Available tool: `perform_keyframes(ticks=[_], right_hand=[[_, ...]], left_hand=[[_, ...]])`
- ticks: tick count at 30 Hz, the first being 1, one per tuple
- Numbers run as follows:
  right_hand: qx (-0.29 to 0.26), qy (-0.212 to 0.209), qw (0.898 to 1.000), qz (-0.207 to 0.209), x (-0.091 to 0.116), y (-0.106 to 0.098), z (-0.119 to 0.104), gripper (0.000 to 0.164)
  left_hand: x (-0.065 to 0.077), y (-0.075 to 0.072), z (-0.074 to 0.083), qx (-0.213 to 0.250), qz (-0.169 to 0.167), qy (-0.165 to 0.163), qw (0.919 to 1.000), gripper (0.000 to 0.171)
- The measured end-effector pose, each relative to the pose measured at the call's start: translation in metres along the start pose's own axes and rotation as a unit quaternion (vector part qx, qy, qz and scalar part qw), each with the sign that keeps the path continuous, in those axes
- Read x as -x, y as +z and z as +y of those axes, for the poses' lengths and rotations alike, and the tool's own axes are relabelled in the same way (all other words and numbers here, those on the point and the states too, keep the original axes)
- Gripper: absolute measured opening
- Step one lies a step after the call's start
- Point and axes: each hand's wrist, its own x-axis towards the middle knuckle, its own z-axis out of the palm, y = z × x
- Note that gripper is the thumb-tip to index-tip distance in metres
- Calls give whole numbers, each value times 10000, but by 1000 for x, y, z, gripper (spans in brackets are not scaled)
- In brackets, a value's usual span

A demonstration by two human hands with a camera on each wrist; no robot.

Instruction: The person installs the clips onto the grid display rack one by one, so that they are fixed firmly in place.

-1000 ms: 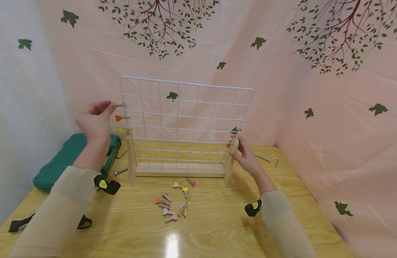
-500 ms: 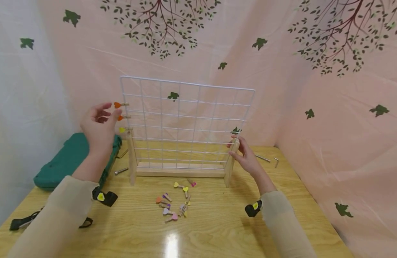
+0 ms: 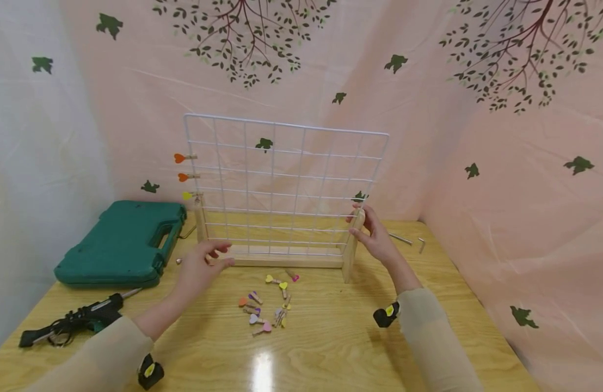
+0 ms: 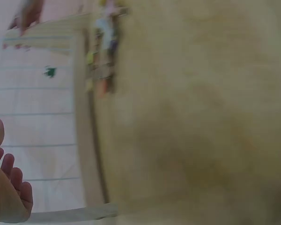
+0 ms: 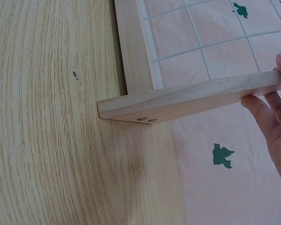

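A white wire grid [image 3: 282, 169] stands upright in a wooden frame [image 3: 287, 260]. Along the grid's left edge are clipped two clothespins with orange hearts, an upper one [image 3: 179, 158] and a lower one [image 3: 183, 177], and below them a yellow-heart clothespin [image 3: 187, 195]. My left hand [image 3: 202, 270] is in the air in front of the frame's lower left, fingers loosely bent and holding nothing. My right hand [image 3: 375, 237] grips the top of the right wooden upright [image 5: 201, 96] between thumb and fingers. Several loose heart clothespins [image 3: 266, 327] lie on the table before the frame.
At the left lies a green plastic case [image 3: 115, 239], with a black tool like a glue gun [image 3: 81, 318] in front of it. A metal rod [image 3: 400, 239] and a small hex key [image 3: 422, 245] lie right of the frame. Cloth hangs behind.
My left hand has let go of the topmost orange-heart clothespin, which stays on the grid, and has moved down and right toward the loose clothespins. My right hand stays on the upright.
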Motion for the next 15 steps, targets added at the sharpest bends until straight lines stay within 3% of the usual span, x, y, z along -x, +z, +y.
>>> perform_keyframes(ticks=[4,8,12,15], right_hand=[[-17,-19,10000,-4,-1,0,1,53],[-81,28,10000,-20,0,-1,1,53],[-102,-18,9999,-38,0,-1,2,52],[-50,-111,9999,-71,-1,-1,3,52]], left_hand=[[17,21,-17,-171,-803,-86,9966,32],[28,33,-24,-104,-1449,-172,9892,28],[34,40,-28,-169,-1596,107,9870,21],[36,42,-30,-259,-1480,573,9870,12]])
